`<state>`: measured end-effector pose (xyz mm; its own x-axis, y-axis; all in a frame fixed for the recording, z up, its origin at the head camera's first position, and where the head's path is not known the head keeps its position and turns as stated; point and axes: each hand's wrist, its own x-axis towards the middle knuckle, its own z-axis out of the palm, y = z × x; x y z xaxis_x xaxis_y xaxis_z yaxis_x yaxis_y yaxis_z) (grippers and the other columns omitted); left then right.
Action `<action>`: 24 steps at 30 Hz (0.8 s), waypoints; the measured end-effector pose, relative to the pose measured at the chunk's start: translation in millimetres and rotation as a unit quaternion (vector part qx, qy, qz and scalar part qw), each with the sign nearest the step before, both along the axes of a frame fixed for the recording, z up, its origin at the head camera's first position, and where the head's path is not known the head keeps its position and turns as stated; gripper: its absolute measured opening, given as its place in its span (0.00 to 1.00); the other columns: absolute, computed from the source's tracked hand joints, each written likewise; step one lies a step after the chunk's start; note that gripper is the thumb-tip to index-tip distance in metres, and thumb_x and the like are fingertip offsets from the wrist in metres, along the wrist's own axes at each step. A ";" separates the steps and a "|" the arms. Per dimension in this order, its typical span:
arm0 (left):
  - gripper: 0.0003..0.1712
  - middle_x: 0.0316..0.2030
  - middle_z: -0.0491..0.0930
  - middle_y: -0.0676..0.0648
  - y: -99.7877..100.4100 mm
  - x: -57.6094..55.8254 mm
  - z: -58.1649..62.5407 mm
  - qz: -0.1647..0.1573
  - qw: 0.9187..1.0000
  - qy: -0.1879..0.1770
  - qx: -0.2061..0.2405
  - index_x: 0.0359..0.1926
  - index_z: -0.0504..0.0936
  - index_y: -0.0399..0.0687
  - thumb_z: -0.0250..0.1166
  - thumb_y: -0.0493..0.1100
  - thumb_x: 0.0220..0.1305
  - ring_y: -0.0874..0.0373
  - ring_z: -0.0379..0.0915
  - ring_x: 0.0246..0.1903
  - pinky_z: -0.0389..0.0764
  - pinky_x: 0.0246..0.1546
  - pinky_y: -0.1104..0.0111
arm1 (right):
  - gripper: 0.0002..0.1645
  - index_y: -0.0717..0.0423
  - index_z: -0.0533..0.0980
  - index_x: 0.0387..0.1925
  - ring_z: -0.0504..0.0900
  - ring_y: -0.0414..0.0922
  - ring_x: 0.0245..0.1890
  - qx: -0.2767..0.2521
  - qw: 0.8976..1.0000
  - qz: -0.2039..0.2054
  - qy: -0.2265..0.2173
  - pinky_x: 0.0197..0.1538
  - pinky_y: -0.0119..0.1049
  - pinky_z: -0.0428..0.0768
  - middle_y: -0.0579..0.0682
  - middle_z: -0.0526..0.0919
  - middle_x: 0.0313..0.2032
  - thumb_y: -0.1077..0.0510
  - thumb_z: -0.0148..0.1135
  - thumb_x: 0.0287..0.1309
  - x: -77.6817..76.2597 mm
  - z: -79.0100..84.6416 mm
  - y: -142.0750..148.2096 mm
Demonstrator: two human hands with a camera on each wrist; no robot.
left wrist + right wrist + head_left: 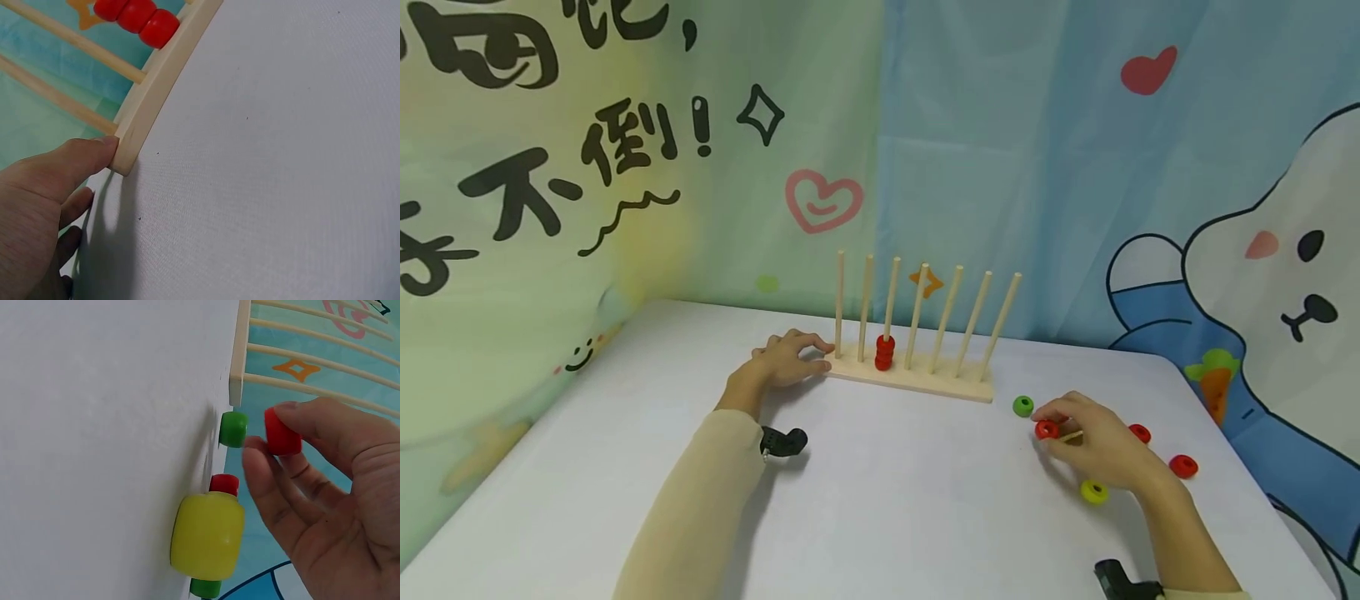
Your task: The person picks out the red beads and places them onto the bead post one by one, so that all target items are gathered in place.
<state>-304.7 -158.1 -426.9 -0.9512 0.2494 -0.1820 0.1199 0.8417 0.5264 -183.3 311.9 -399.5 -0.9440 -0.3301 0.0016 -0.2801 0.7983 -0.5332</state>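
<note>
A wooden peg rack point(917, 379) with several upright pegs stands on the table, and red beads point(885, 353) are stacked on its third peg from the left. My left hand point(786, 360) holds the rack's left end, the thumb point(94, 153) against the base in the left wrist view; the index fingertip's contact is hidden there. Over the table to the right of the rack, my right hand point(1097, 437) pinches a red bead point(282, 432) between thumb and fingertips, above the surface. A loose green bead point(1023, 406) lies just left of this hand, a yellow bead point(1093, 492) below it.
Two more red beads, one nearer point(1183, 467) and one farther point(1139, 433), lie right of my right hand. Another green bead point(206, 587) shows partly behind the yellow one in the right wrist view. A printed cloth point(970, 167) hangs behind the white table point(880, 500).
</note>
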 end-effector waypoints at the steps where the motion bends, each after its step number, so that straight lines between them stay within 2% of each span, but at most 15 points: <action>1: 0.24 0.75 0.60 0.46 -0.4 0.7 -0.5 0.000 1.000 0.000 0.000 0.66 0.77 0.73 0.61 0.62 0.71 0.37 0.52 0.73 0.55 0.66 0.33 | 0.19 0.54 0.81 0.54 0.83 0.49 0.48 -0.004 1.000 0.001 0.007 0.48 0.44 0.86 0.49 0.79 0.49 0.59 0.71 0.62 0.4 -0.1 -0.9; 6: 0.24 0.75 0.61 0.45 -1.7 -1.4 -0.5 -0.003 1.000 0.006 0.003 0.66 0.78 0.72 0.61 0.62 0.70 0.37 0.52 0.72 0.54 0.65 0.34 | 0.19 0.54 0.81 0.55 0.83 0.48 0.46 -0.016 0.999 0.000 0.035 0.46 0.42 0.87 0.50 0.78 0.49 0.61 0.71 0.61 1.4 3.9 -4.9; 10: 0.24 0.75 0.60 0.44 -4.6 -0.9 6.3 -0.005 1.000 0.010 -0.002 0.66 0.78 0.71 0.61 0.61 0.70 0.36 0.53 0.72 0.54 0.65 0.34 | 0.20 0.52 0.81 0.55 0.82 0.47 0.45 -0.023 0.999 0.004 0.048 0.44 0.32 0.85 0.50 0.79 0.50 0.62 0.71 0.61 -0.6 4.2 -9.2; 13: 0.25 0.75 0.60 0.43 -5.9 -2.6 6.3 -0.008 1.000 0.011 -0.006 0.66 0.78 0.70 0.60 0.61 0.70 0.36 0.53 0.72 0.54 0.65 0.33 | 0.20 0.52 0.81 0.55 0.81 0.47 0.45 -0.027 0.998 -0.001 0.051 0.43 0.26 0.81 0.50 0.80 0.50 0.62 0.71 0.62 -1.5 4.2 -12.1; 20: 0.25 0.76 0.59 0.44 -4.4 -4.7 -0.3 -0.005 1.000 0.006 -0.002 0.66 0.77 0.72 0.60 0.62 0.70 0.36 0.52 0.73 0.53 0.66 0.34 | 0.18 0.50 0.81 0.54 0.77 0.48 0.42 -0.025 0.998 -0.014 0.060 0.42 0.29 0.81 0.49 0.80 0.49 0.62 0.71 0.62 -1.3 6.0 -16.6; 24: 0.26 0.76 0.59 0.44 -4.4 -5.0 -4.0 -0.006 1.000 -0.001 0.000 0.67 0.77 0.71 0.60 0.62 0.70 0.36 0.51 0.73 0.52 0.66 0.33 | 0.20 0.50 0.81 0.55 0.78 0.47 0.42 -0.024 0.997 -0.012 0.066 0.42 0.28 0.81 0.49 0.80 0.48 0.62 0.71 0.61 -0.6 6.0 -18.1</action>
